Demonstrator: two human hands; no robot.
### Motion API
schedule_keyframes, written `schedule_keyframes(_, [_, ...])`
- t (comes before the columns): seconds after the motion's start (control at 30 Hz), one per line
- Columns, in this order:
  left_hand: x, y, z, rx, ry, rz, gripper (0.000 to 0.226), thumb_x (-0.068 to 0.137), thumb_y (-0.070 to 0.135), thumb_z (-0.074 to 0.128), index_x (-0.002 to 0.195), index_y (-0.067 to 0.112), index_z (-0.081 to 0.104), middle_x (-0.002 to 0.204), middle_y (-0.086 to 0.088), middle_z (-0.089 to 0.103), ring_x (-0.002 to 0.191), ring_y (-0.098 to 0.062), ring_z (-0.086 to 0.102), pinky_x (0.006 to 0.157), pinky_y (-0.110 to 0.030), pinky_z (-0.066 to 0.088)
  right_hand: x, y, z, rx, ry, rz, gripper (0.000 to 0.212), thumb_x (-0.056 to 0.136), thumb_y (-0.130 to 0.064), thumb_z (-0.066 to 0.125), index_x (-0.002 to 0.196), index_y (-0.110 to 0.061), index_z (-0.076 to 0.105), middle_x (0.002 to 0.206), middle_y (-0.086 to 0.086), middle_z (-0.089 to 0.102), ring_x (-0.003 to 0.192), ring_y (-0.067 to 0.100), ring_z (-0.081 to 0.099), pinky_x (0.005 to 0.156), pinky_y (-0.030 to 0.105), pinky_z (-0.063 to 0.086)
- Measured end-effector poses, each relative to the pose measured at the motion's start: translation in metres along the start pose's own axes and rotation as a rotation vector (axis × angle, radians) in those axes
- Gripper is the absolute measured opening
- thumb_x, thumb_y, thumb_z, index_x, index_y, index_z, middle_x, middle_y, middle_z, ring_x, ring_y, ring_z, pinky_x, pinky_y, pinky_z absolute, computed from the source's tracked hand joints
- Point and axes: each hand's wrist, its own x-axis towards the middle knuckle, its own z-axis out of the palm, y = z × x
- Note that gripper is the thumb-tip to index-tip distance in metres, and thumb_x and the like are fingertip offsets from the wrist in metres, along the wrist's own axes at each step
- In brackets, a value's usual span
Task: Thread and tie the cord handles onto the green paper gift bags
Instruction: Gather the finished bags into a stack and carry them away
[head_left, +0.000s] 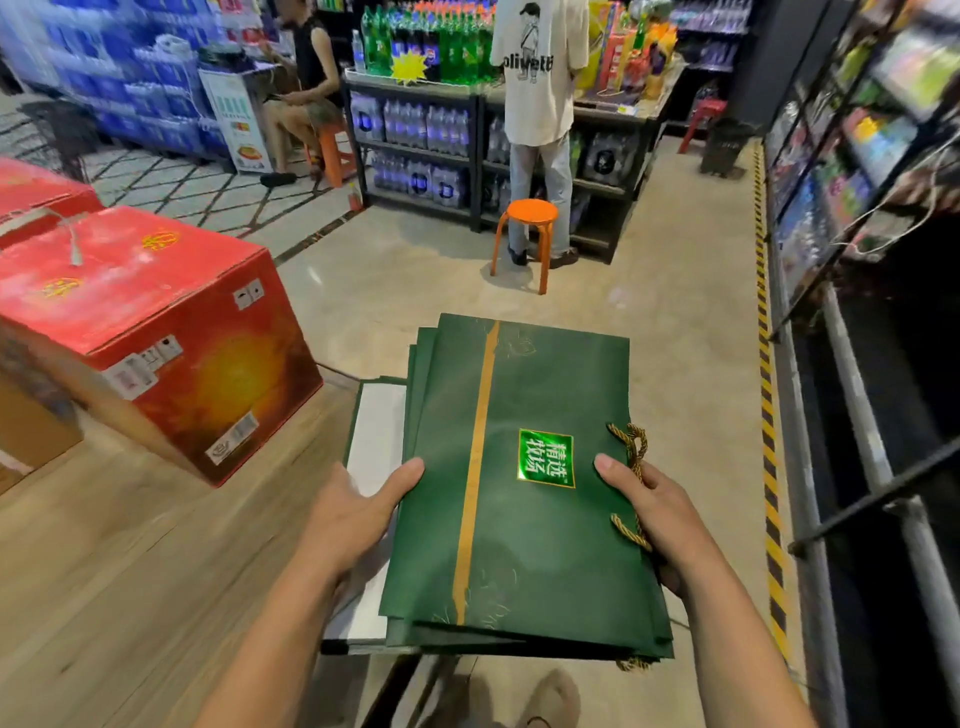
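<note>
At the far left a red carton (140, 322) sits on the wooden bench (130, 571), and a flat white sheet (376, 431) lies at the bench's right edge, partly under the bags. The left hand (358, 514) grips the left edge of the stack of green bags (524, 519), with the thumb pressed flat on the top bag and the fingers hidden beneath. The stack is held flat and roughly level over the bench edge and the floor, several bags fanned slightly on the left side. Twisted gold cord (634, 447) shows at the right edge of the top bag, looped near the top and again lower down, so this bag seems already to carry its handle. The right hand (654, 514) clamps that same edge, thumb on top just beside the cord, fingers curled under. I judge the step in hand to be moving or sorting the stack, not threading, since both hands are taken up with holding. The next move probably calls for laying the stack on the bench, finding a bag without cord, and freeing one hand; no loose cord is visible.
</note>
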Motion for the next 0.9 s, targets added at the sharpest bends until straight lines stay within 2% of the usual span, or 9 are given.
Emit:
schedule_keyframes(0.1, [0.024, 0.036, 0.052, 0.004, -0.064, -0.009, 0.079, 0.062, 0.076, 0.070, 0.114, 0.018, 0.058, 0.105, 0.006, 0.064, 0.095, -0.015, 0.059, 0.072, -0.027, 0.046, 0.028, -0.019, -0.044, 0.006, 0.040, -0.004, 0.059, 0.068, -0.050, 0.081, 0.117, -0.019, 0.072, 0.107, 0.008, 0.079, 0.099, 0.030, 0.076, 0.096, 0.055, 0.057])
schedule_keyframes(0.13, [0.031, 0.047, 0.070, 0.024, -0.079, -0.006, 0.073, 0.062, 0.075, 0.069, 0.106, 0.018, 0.059, 0.099, 0.006, 0.063, 0.088, -0.014, 0.059, 0.067, -0.026, 0.043, 0.037, -0.026, -0.060, 0.010, 0.050, -0.011, 0.058, 0.069, -0.050, 0.081, 0.117, -0.020, 0.072, 0.107, 0.008, 0.079, 0.099, 0.029, 0.076, 0.096, 0.055, 0.057])
schedule_keyframes(0.23, [0.058, 0.076, 0.117, 0.071, -0.123, 0.024, 0.093, 0.066, 0.081, 0.069, 0.123, 0.008, 0.056, 0.120, -0.001, 0.062, 0.099, -0.018, 0.062, 0.074, -0.030, 0.045, 0.062, -0.044, -0.104, 0.022, 0.093, -0.021, 0.058, 0.069, -0.050, 0.081, 0.118, -0.021, 0.072, 0.107, 0.007, 0.079, 0.100, 0.028, 0.076, 0.097, 0.055, 0.056])
schedule_keyframes(0.33, [0.083, 0.106, 0.158, 0.144, -0.140, 0.057, 0.134, 0.044, 0.101, 0.059, 0.141, 0.010, 0.046, 0.140, -0.007, 0.056, 0.122, -0.030, 0.057, 0.093, -0.042, 0.048, 0.085, -0.059, -0.143, 0.018, 0.143, -0.019, 0.060, 0.068, -0.055, 0.086, 0.117, -0.023, 0.073, 0.108, 0.005, 0.079, 0.101, 0.027, 0.075, 0.099, 0.055, 0.055])
schedule_keyframes(0.47, [0.119, 0.144, 0.209, 0.243, -0.195, 0.135, 0.125, 0.046, 0.105, 0.051, 0.133, 0.016, 0.055, 0.130, -0.002, 0.064, 0.112, -0.025, 0.061, 0.085, -0.040, 0.050, 0.113, -0.078, -0.188, 0.014, 0.229, -0.030, 0.068, 0.063, -0.066, 0.087, 0.117, -0.028, 0.073, 0.109, -0.001, 0.078, 0.105, 0.024, 0.074, 0.101, 0.052, 0.055])
schedule_keyframes(0.53, [0.137, 0.163, 0.235, 0.227, -0.240, 0.158, 0.112, 0.052, 0.099, 0.058, 0.128, 0.016, 0.058, 0.123, 0.002, 0.065, 0.104, -0.021, 0.062, 0.079, -0.033, 0.051, 0.127, -0.087, -0.207, 0.025, 0.271, -0.036, 0.064, 0.065, -0.064, 0.087, 0.116, -0.028, 0.074, 0.108, -0.002, 0.079, 0.105, 0.023, 0.074, 0.101, 0.050, 0.055])
schedule_keyframes(0.63, [0.169, 0.186, 0.277, 0.193, -0.271, 0.159, 0.099, 0.062, 0.087, 0.066, 0.127, 0.013, 0.056, 0.120, 0.001, 0.063, 0.101, -0.023, 0.060, 0.064, -0.025, 0.040, 0.150, -0.101, -0.233, 0.020, 0.340, -0.025, 0.058, 0.070, -0.061, 0.083, 0.118, -0.030, 0.073, 0.108, -0.005, 0.078, 0.105, 0.019, 0.073, 0.101, 0.046, 0.056])
schedule_keyframes(0.77, [0.214, 0.221, 0.332, 0.142, -0.348, 0.169, 0.103, 0.053, 0.088, 0.067, 0.126, 0.016, 0.057, 0.121, 0.001, 0.065, 0.104, -0.022, 0.062, 0.071, -0.030, 0.047, 0.190, -0.119, -0.263, 0.019, 0.424, -0.035, 0.075, 0.058, -0.072, 0.085, 0.120, -0.032, 0.073, 0.112, -0.006, 0.077, 0.108, 0.019, 0.072, 0.102, 0.046, 0.055])
schedule_keyframes(0.9, [0.263, 0.264, 0.384, 0.124, -0.441, 0.157, 0.106, 0.051, 0.090, 0.069, 0.127, 0.017, 0.057, 0.121, 0.001, 0.065, 0.106, -0.021, 0.062, 0.072, -0.029, 0.047, 0.235, -0.147, -0.290, -0.009, 0.507, -0.023, 0.071, 0.061, -0.071, 0.077, 0.120, -0.033, 0.073, 0.110, -0.008, 0.078, 0.100, 0.013, 0.074, 0.086, 0.032, 0.060])
